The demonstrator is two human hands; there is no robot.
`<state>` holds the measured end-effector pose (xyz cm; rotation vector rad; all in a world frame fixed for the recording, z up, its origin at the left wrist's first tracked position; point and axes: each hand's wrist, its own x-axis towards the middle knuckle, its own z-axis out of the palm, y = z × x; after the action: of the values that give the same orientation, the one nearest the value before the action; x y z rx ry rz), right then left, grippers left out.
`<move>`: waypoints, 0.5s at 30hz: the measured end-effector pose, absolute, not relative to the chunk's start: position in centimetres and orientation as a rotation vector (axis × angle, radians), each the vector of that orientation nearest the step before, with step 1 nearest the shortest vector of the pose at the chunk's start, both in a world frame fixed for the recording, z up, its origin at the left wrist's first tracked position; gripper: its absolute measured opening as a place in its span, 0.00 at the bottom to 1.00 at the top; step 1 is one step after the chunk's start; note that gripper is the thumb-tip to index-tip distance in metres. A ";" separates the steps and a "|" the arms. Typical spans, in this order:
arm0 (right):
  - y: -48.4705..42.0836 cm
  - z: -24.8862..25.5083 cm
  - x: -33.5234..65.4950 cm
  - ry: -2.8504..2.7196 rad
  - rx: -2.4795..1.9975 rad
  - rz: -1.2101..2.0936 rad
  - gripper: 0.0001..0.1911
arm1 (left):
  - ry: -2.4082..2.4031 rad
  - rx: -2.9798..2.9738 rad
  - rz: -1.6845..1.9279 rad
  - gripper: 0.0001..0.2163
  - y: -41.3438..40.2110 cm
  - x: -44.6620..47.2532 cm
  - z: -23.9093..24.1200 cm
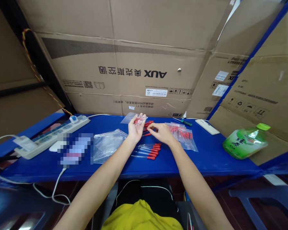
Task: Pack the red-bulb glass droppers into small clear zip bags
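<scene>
In the head view my left hand [135,129] is raised palm up, its fingers curled round a small clear plastic bag [128,118] with red-ended droppers inside. Close by on the right, my right hand [162,133] has thumb and forefinger pinched together; whatever is between them is too small to make out. Loose droppers [147,124] with red bulbs lie behind and between the hands. Nearer the front edge is a row of droppers [152,151] with clear stems, bulbs to the right. Filled bags [187,136] of droppers lie right of my right hand.
Flat clear bags [108,143] lie left on the blue table [172,164]. Further left are a blurred-out phone [78,148] and a power strip [60,132] with cables. A screwdriver [185,122], a white phone-like slab [207,126] and a green bottle [244,142] stand right. Cardboard [134,54] walls the back.
</scene>
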<state>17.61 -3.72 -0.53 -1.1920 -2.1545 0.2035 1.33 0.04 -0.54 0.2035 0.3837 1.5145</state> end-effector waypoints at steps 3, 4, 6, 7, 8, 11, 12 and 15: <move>-3.5 -0.2 20.5 -2.210 -1.211 0.364 0.08 | 0.397 0.174 1.548 0.05 0.3 0.9 -0.5; -3.4 -0.2 21.4 -2.235 -1.194 0.469 0.07 | 0.399 0.171 1.552 0.05 0.3 0.8 -0.5; -3.4 -0.4 22.8 -2.259 -1.193 0.715 0.06 | 0.405 0.174 1.551 0.06 0.4 0.6 -0.6; -3.3 -0.6 23.2 -2.261 -1.195 0.797 0.07 | 0.409 0.176 1.550 0.06 0.5 0.6 -0.7; -3.3 -0.9 23.5 -2.268 -1.194 0.853 0.07 | 0.413 0.175 1.550 0.07 0.5 0.5 -0.7; -3.1 -1.5 23.6 -2.318 -1.170 0.903 0.06 | 0.413 0.165 1.556 0.07 0.5 0.5 -0.6; -3.0 -1.6 23.5 -2.328 -1.161 0.916 0.05 | 0.410 0.162 1.559 0.07 0.5 0.4 -0.5; -3.1 -1.6 23.2 -2.304 -1.169 0.981 0.04 | 0.403 0.167 1.558 0.07 0.5 0.4 -0.3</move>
<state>23.17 -3.12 -1.60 -1.1694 -2.3040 0.9808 0.37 0.48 -0.27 0.1672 0.4029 1.5578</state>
